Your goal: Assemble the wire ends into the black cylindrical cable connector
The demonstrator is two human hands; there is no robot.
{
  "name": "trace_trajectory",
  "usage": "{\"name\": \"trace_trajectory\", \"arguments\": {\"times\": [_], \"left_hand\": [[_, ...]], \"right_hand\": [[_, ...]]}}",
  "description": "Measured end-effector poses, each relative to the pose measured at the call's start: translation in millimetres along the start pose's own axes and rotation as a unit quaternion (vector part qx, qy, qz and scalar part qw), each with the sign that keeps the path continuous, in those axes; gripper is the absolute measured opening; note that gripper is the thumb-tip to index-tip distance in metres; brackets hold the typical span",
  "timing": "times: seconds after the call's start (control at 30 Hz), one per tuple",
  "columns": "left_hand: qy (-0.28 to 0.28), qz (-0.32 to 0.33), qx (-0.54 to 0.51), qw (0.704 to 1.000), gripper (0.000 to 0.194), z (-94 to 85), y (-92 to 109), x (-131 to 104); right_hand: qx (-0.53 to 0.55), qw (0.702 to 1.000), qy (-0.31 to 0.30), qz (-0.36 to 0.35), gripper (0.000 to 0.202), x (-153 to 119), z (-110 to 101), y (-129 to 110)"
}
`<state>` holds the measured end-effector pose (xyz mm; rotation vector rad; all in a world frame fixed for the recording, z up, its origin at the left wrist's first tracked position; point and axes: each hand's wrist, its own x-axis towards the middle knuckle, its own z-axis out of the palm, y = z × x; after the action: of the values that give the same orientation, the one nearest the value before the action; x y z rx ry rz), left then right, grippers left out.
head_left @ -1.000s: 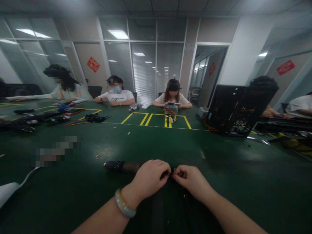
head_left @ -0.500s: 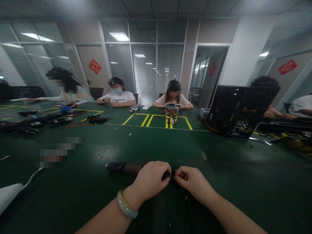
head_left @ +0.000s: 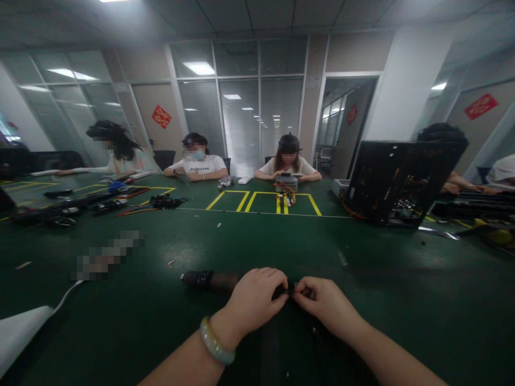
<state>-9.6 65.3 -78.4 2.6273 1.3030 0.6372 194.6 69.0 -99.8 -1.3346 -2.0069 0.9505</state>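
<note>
My left hand (head_left: 257, 295), with a pale green bangle (head_left: 217, 343) on its wrist, is closed, its thumb and fingers curled round a small black part (head_left: 280, 291). Fingertips of my right hand (head_left: 322, 300) are pinched together right beside it, touching or nearly touching the same part. What exactly the right fingers hold is too small and dark to make out. A dark cylindrical tool (head_left: 201, 279), like an electric screwdriver, lies on the green table (head_left: 241, 244) behind my left hand, which hides its right end. Below my right hand something dark with a small shiny spot is unclear.
A black computer case (head_left: 386, 182) stands at the right. Cables and black parts (head_left: 161, 202) lie at the left, with a blurred-out strip (head_left: 108, 257) and white cord (head_left: 66, 295) nearer me. Across the table a person (head_left: 287, 161) sits behind a grey power supply (head_left: 285, 185); other people sit on both sides.
The view has shifted slightly, so everything appears a little farther right. Both hands keep nearly the same closed pose round the small black part.
</note>
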Motion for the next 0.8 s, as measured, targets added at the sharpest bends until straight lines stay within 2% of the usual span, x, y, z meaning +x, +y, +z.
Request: {"name": "trace_trajectory", "arguments": {"times": [0.13,0.37,0.8], "left_hand": [[-0.004,0.01,-0.001,1.0,0.015,-2.9,3.1,-0.1],[-0.012,-0.025,0.008,1.0,0.016,0.7,-0.5,-0.5],[-0.018,0.0,0.004,1.0,0.013,-0.4,-1.3,-0.2]], "right_hand": [[-0.001,1.0,0.005,-0.003,0.009,0.3,0.4,0.2],[0.008,1.0,0.009,0.0,0.008,0.8,1.3,4.0],[0.001,1.0,0.01,-0.011,0.008,-0.3,0.6,1.0]]}}
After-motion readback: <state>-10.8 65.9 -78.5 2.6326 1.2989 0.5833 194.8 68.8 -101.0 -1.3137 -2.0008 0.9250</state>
